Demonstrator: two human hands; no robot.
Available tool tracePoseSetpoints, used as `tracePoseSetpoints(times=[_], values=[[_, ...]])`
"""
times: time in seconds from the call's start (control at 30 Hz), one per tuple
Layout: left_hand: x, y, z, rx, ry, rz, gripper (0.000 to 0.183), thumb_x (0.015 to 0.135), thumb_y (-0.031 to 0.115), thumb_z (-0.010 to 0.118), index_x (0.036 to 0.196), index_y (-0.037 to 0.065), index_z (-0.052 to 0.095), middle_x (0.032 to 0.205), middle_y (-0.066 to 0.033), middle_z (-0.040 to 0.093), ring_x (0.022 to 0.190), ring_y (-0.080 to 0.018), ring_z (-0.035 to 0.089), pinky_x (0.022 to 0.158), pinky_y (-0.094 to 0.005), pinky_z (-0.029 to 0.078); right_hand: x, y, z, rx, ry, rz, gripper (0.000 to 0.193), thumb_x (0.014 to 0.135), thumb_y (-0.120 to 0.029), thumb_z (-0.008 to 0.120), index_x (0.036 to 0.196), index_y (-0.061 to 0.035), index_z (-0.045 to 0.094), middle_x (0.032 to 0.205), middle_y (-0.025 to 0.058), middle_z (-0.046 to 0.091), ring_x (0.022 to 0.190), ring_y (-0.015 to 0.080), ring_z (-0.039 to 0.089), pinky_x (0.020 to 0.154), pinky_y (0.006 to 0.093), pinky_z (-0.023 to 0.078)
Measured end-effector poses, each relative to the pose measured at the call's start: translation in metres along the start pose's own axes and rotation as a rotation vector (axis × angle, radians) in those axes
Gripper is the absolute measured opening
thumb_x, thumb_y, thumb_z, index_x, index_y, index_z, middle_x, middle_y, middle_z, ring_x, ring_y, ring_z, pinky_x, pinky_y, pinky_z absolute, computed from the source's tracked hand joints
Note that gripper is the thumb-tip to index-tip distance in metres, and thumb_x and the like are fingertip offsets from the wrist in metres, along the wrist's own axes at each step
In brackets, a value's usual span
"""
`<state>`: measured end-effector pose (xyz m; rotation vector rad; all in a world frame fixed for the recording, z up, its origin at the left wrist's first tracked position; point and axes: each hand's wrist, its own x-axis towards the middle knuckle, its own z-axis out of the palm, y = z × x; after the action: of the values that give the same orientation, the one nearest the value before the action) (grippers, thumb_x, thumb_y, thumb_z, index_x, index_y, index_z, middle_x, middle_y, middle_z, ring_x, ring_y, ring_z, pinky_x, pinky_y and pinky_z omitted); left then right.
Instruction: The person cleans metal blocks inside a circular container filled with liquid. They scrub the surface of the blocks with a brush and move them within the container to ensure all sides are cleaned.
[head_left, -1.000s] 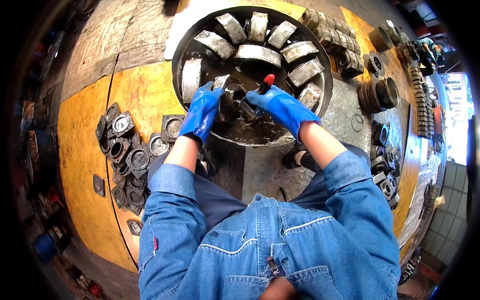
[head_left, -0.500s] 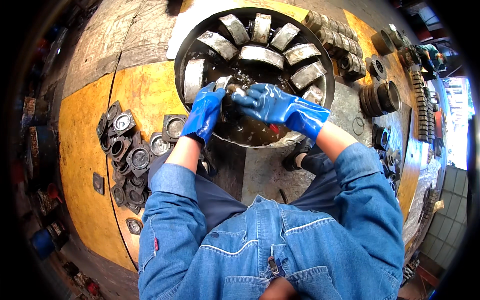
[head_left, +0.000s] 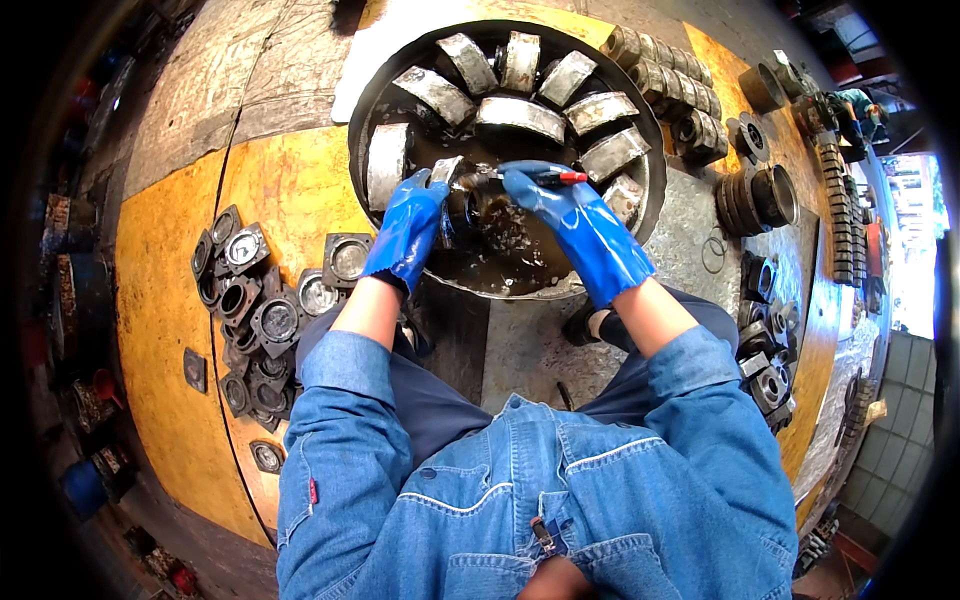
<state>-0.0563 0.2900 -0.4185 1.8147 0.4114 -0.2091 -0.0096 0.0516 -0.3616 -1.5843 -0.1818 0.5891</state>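
Observation:
A wide round basin (head_left: 657, 150) holding dark, murky liquid stands in front of me. Over its near left part, my left hand (head_left: 412, 215), in a blue rubber glove, is closed on a metal part (head_left: 446, 169) with a pale, curved rim; its lower portion is dark and partly hidden. My right hand (head_left: 560, 205), gloved alike, grips a slim brush-like tool with a black and red handle (head_left: 560, 177). The tool points left, its brownish end near the metal part; whether they touch I cannot tell. Several curved, grey metal blocks (head_left: 520, 118) line the basin's far side.
Flanged metal pieces (head_left: 275, 320) lie heaped on the yellow board (head_left: 165, 300) at left. More blocks (head_left: 675, 90) stand in rows beyond the basin's right. Metal rings (head_left: 760, 195) and dark parts (head_left: 768, 385) sit at right. A person (head_left: 862, 110) is at the far right.
My right hand has turned, swinging the tool's red end from below the hand up to its right. My left hand stays on the metal part, nearly in place.

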Motion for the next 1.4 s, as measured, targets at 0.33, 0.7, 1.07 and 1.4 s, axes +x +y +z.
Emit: tracePoseSetpoints(times=[0.33,0.7,1.07,1.4], values=[[0.0,-0.007,-0.002,0.109,0.081,0.004,0.06,0.097,0.031,0.056,0.142,-0.009,0.053,0.144,-0.0269,0.058,0.138,-0.0352,0.052,0.115,-0.0391,0.039,0.006,0.004,0.012,-0.284,0.268,0.273,0.045,0.09,-0.04,0.071,0.11,-0.0002,0.073,0.101,0.0121,0.075,0.088,0.0183,0.068,0.082,0.032,0.054],[0.001,-0.011,-0.001,0.188,0.094,0.068,0.06,0.1,0.038,0.053,0.139,-0.008,0.056,0.14,-0.0311,0.058,0.135,-0.0426,0.052,0.113,-0.0408,0.04,-0.062,0.02,0.031,-0.208,0.195,0.502,0.045,0.095,-0.05,0.063,0.099,-0.0063,0.072,0.08,0.0024,0.067,0.064,0.013,0.053,0.057,0.0294,0.036],[0.0,-0.007,-0.003,0.215,0.058,0.078,0.061,0.097,0.035,0.055,0.141,-0.007,0.055,0.143,-0.0287,0.057,0.137,-0.0374,0.052,0.114,-0.0387,0.04,-0.015,0.008,-0.003,-0.292,0.269,0.256,0.037,0.088,-0.038,0.066,0.101,-0.0039,0.071,0.081,0.0075,0.069,0.076,0.0177,0.062,0.072,0.0356,0.051],[0.004,-0.02,-0.006,0.2,0.054,0.025,0.067,0.096,0.038,0.058,0.145,-0.008,0.051,0.148,-0.0275,0.055,0.141,-0.0365,0.049,0.117,-0.0391,0.037,-0.005,0.024,0.019,-0.1,0.447,0.42,0.041,0.092,-0.043,0.063,0.109,-0.006,0.066,0.088,0.0088,0.065,0.079,0.0226,0.06,0.074,0.0384,0.049]])
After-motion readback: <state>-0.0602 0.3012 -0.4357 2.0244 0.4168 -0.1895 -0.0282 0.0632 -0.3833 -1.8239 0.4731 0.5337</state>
